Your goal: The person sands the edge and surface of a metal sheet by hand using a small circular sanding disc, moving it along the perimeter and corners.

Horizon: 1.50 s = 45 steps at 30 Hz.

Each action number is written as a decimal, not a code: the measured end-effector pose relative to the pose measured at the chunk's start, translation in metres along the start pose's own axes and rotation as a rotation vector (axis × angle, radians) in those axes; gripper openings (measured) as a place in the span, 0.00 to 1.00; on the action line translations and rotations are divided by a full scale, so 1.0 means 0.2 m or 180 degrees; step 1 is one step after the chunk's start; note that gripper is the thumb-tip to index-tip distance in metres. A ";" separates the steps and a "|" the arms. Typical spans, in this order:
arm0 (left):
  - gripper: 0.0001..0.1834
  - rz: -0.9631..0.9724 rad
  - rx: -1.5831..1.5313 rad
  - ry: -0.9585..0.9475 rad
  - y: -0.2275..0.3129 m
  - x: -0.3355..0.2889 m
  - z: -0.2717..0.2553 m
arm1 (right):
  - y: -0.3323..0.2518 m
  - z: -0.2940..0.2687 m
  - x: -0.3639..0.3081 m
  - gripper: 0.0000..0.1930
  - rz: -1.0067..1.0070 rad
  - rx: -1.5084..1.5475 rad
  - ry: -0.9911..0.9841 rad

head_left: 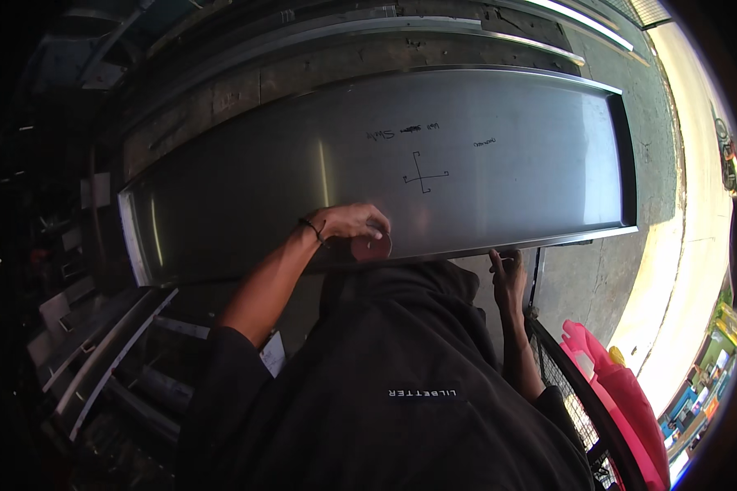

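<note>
A long grey sheet-metal panel with turned-up edges lies across in front of me, with a hand-drawn cross-shaped sketch and scribbled marks on its face. My left hand is closed on a round, reddish-brown sanding disc at the panel's near edge, its fingers curled over the disc's upper side. Farther right, my right hand grips that same near edge from my side, fingers bent; part of the grip is hidden by the rim.
Metal lengths lie beyond the panel, with more metal strips at lower left. A black mesh-sided frame and pink cloth stand at lower right. Concrete floor shows around the panel's right end.
</note>
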<state>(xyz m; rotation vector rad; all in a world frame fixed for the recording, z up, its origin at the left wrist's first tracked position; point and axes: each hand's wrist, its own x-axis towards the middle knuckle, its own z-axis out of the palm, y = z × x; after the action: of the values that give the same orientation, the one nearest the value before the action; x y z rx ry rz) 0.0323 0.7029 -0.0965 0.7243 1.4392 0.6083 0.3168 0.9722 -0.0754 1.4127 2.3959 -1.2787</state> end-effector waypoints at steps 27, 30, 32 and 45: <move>0.15 -0.0010 0.0865 -0.0186 0.23 0.15 0.00 | -0.08 -0.04 0.00 0.23 0.0119 -0.0029 -0.0197; 0.14 -0.0552 0.0885 -0.0402 0.08 -0.07 -0.07 | -0.08 -0.04 0.00 0.23 0.0131 0.0026 -0.0180; 0.14 -0.0669 0.0891 -0.0479 0.07 -0.08 -0.08 | -0.08 -0.04 0.00 0.23 0.0014 0.0142 -0.0158; 0.13 -0.0295 0.0754 -0.0548 0.14 0.00 -0.09 | -0.04 -0.04 0.01 0.24 0.0145 0.0019 -0.0229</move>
<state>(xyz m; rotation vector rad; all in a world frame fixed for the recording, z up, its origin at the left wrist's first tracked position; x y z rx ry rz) 0.0165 0.7222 -0.0759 0.8686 1.3888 0.2983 0.3126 0.9770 -0.0668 1.3896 2.3026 -1.3040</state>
